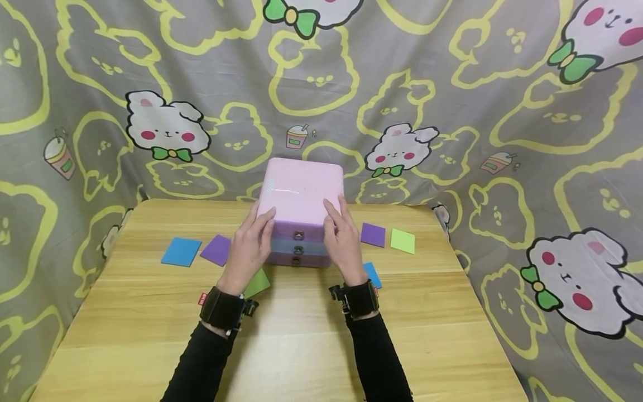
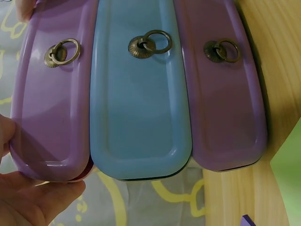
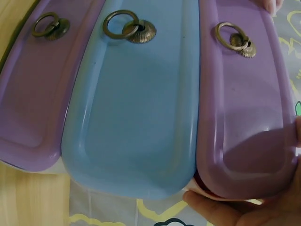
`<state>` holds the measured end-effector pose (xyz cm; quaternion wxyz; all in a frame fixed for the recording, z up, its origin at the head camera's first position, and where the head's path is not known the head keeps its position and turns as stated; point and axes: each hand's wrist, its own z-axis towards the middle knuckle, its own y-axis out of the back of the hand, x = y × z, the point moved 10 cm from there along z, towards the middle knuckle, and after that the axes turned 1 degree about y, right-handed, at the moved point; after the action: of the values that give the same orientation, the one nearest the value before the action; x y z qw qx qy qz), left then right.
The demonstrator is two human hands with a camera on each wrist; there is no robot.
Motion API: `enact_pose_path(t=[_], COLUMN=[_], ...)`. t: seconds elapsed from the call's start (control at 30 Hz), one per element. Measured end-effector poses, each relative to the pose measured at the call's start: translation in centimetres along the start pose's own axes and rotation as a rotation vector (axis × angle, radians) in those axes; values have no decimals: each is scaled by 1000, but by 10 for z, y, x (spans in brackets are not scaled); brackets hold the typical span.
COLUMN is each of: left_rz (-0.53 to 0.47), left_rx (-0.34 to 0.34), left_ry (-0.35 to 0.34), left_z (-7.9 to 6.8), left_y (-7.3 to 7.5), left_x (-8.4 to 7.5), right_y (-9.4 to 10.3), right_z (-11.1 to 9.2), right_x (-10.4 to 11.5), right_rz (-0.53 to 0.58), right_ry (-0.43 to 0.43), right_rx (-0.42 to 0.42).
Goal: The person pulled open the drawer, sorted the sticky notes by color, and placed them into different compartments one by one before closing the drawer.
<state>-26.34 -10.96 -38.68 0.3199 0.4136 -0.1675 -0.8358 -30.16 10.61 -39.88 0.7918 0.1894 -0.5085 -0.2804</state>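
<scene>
A small three-drawer storage box with a pink top stands toward the back of the table, its drawer fronts facing me. The top drawer is purple, the middle drawer light blue, and the bottom drawer purple. Each front carries a bronze ring pull. My left hand grips the upper left corner of the box, thumb near the top front edge and fingers along the side. On the upper right corner, my right hand grips in the same way.
Left of the box lie a blue square, a purple square and a green square. To its right are a purple square, a light green square and a blue square. A patterned curtain surrounds the wooden table.
</scene>
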Motion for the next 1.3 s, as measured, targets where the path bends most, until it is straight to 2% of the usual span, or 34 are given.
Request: enact_pose_path(t=[0.3, 0.6, 1.3], left_rz=[-62, -102, -122], left_rx=[30, 81, 107], left_ry=[37, 121, 151], left_z=[6, 11, 20], left_y=[-2, -6, -12], left_x=[7, 21, 31], right_y=[-1, -4, -6], right_z=[-4, -8, -16], right_x=[1, 6, 19], right_rz=[1, 1, -85], right_ry=[-45, -75, -102], right_rx=[-23, -45, -107])
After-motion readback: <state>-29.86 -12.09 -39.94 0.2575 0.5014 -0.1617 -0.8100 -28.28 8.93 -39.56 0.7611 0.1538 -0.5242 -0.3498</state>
